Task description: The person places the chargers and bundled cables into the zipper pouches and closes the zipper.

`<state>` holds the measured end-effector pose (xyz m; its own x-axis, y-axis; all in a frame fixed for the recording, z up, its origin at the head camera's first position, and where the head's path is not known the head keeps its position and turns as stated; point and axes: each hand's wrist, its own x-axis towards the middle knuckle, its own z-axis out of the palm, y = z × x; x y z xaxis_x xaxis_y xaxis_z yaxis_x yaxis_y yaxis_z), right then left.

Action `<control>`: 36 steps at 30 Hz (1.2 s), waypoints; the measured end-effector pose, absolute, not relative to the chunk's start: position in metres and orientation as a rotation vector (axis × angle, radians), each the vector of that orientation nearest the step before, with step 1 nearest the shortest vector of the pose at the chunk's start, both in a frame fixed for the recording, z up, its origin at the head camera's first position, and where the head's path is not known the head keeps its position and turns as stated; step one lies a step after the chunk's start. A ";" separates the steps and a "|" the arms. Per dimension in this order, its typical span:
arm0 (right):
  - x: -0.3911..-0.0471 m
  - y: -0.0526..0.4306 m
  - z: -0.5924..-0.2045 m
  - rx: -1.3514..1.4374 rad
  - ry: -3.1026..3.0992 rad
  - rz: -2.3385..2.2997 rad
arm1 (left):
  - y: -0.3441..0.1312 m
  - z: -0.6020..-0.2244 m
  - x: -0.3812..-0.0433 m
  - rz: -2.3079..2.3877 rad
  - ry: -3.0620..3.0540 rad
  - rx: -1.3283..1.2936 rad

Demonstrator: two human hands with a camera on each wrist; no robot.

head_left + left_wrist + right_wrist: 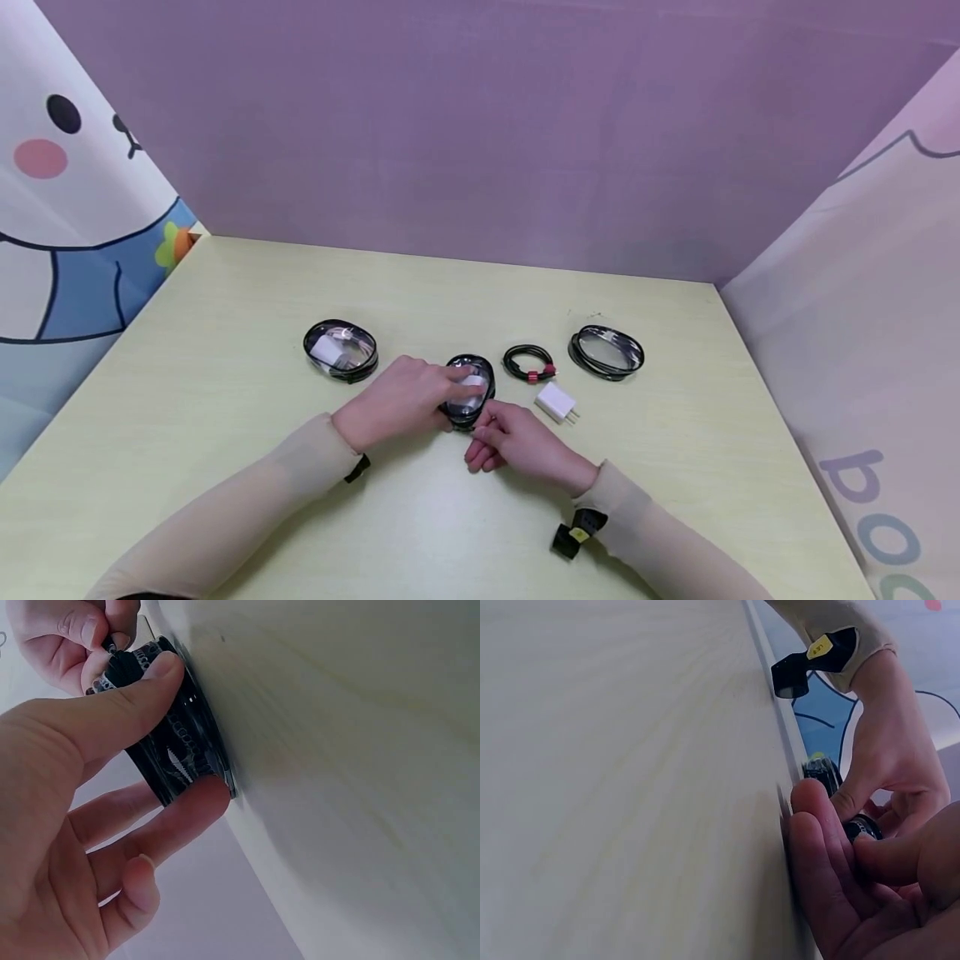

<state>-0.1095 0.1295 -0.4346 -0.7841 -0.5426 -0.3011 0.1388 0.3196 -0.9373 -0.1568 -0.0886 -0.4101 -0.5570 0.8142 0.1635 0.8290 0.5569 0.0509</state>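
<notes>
A small oval black zip case (pixel 463 407) with a transparent top lies on the table, something white showing through its window. My left hand (pixel 401 402) grips it, fingers over the top and thumb at the near side. In the left wrist view the case (pixel 180 739) shows its zip along the side, held between thumb and fingers. At the near end of the case, my right hand (pixel 521 442) pinches a small dark piece, seemingly the zip pull (pixel 111 646). In the right wrist view the fingers mostly hide the case.
Left of the hands is another oval case (pixel 367 367) with a white adapter and cable inside. To the right are a coiled black cable (pixel 517 372) with red ties, a white plug adapter (pixel 555 402) and a third oval case (pixel 600 369). A purple wall backs the table (pixel 450 292).
</notes>
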 end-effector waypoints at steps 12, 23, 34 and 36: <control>-0.111 0.137 -0.437 -0.334 1.990 -1.523 | -0.089 -0.408 -0.158 -0.131 -2.595 -1.439; -0.113 0.147 -0.438 -0.263 2.043 -1.561 | -0.096 -0.406 -0.159 -0.031 -2.538 -1.411; -0.120 0.146 -0.443 -0.049 2.031 -1.749 | -0.098 -0.409 -0.162 -0.078 -2.610 -1.512; -0.122 0.146 -0.444 -0.024 2.022 -1.773 | -0.098 -0.409 -0.161 -0.067 -2.624 -1.520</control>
